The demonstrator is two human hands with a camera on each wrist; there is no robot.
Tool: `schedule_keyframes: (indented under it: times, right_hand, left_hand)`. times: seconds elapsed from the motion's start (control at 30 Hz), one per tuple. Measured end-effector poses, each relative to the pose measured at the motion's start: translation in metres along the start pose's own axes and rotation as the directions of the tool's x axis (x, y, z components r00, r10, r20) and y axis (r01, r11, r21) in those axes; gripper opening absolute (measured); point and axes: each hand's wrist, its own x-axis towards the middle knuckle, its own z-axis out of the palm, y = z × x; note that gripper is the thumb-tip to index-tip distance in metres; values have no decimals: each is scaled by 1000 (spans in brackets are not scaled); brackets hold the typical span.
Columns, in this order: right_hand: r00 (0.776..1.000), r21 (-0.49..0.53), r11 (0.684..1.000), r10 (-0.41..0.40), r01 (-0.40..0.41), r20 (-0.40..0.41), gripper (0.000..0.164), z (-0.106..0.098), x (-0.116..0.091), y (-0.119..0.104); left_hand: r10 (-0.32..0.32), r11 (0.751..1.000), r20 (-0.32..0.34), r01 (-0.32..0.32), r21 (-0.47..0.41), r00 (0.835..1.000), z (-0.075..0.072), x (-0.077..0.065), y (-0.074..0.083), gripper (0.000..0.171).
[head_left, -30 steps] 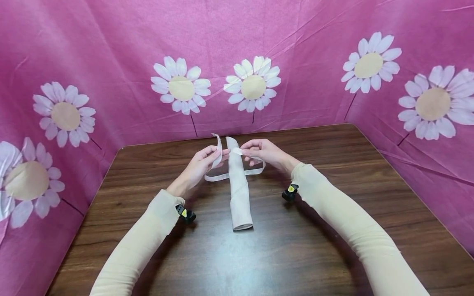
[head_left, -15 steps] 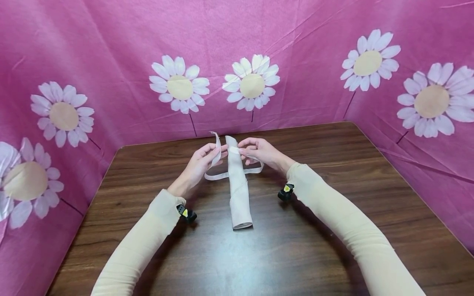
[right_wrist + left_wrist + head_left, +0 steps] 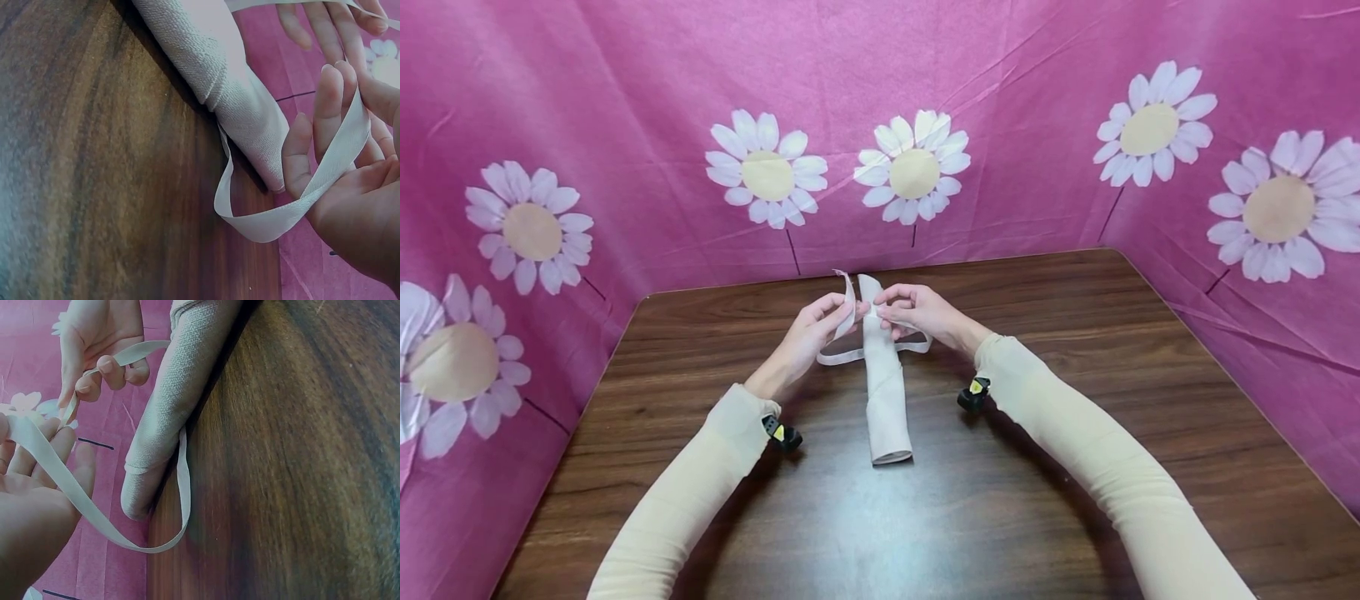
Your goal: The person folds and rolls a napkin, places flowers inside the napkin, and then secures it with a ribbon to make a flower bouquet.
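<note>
A rolled off-white cloth [image 3: 886,400] lies lengthwise on the brown table, pointing away from me. A flat white ribbon [image 3: 841,357] passes under the roll and loops up on both sides. On the left, my left hand [image 3: 820,323] pinches one stretch of ribbon, its frayed tip sticking up above the thumb. My right hand [image 3: 925,310] pinches the other stretch over the roll's far part, fingertips close to the left ones. In the left wrist view the ribbon [image 3: 94,515] hangs in a wide loop. The right wrist view shows it crossing the right palm [image 3: 356,194].
The brown wood-grain table [image 3: 1037,483] ends just beyond the roll's far end. Behind it and along both sides hangs a pink cloth backdrop [image 3: 1000,183] with white daisies. A small black camera is strapped at each wrist.
My right hand has moved left, bringing its fingertips over the roll toward the left hand. The left hand has barely shifted, and the roll stays where it was.
</note>
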Motion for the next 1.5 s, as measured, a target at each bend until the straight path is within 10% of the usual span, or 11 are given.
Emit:
schedule_keyframes:
  times: [0.6, 1.5]
  right_hand:
    - [998, -185, 981, 65, -63, 4, 28, -11, -9, 6]
    - [995, -136, 991, -4, 18, 102, 30, -8, -6, 3]
  left_hand:
    - [18, 999, -17, -17, 39, 1000, -10, -9, -4, 18]
    - [5, 962, -55, 10, 273, 998, -10, -9, -2, 33]
